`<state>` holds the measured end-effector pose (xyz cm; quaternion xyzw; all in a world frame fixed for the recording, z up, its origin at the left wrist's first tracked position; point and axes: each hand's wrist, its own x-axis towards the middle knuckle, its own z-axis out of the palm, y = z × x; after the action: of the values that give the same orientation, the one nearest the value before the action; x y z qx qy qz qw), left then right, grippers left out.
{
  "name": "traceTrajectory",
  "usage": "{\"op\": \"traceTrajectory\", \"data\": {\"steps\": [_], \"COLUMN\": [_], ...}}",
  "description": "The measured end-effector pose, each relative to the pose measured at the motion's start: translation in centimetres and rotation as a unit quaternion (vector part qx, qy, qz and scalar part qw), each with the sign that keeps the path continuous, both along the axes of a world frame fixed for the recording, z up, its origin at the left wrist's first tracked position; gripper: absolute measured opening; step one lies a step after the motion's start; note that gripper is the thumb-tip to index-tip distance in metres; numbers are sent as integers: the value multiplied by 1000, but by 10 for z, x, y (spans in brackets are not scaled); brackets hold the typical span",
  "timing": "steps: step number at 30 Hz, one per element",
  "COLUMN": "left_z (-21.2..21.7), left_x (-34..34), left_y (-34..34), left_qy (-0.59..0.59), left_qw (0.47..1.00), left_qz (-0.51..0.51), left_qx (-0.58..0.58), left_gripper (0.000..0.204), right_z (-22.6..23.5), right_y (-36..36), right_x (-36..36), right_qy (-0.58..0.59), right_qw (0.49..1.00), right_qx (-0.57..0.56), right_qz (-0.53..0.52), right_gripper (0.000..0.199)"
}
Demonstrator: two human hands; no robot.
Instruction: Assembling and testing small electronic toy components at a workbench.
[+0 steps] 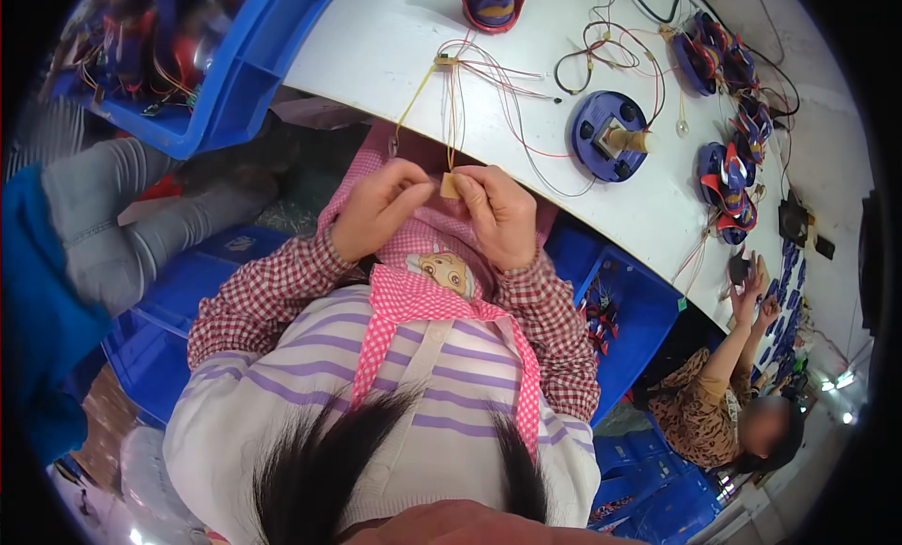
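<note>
An assembly workshop for small electrical goods: a long white workbench (395,47) carries loose thin wires (489,75) and blue round plastic housings (609,136) toward 1 o'clock. Blue parts crates (235,75) sit at 10 o'clock, and a co-worker (723,395) works at 4 o'clock

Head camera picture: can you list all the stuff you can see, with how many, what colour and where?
small tan piece: one, tan, pinched between both hands
thin wires: a bundle, red and yellow, running from the tan piece up onto the table
round part: one, blue with a tan block in it, on the table
toy parts: several, blue and red, along the table's right side
table: one, white, top of picture
bins: several, blue, upper left and below the table
co-worker: one, patterned top, lower right
left hand: one, holding the tan piece
right hand: one, holding the tan piece
</note>
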<state>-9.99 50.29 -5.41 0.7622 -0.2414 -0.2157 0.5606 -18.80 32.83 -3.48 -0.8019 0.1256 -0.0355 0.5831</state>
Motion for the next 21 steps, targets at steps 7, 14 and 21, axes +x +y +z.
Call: {"op": "traceTrajectory", "data": {"steps": [7, 14, 21], "left_z": [-87, -78, -33], "left_x": [19, 16, 10], "left_y": [-2, 3, 25], "left_qy": [-281, 77, 214], "left_qw": [944, 990, 958], "left_qz": [119, 120, 125], "left_qx": [124, 16, -147], "left_gripper": [50, 39, 23], "right_z": [30, -2, -14], "right_y": [-11, -15, -34], "right_x": [66, 131, 150], "right_qy": [-179, -122, -163], "right_qw": [915, 855, 783], "right_qx": [-363, -502, -590], "right_qz": [-7, 39, 116], "right_gripper": [31, 30, 17]}}
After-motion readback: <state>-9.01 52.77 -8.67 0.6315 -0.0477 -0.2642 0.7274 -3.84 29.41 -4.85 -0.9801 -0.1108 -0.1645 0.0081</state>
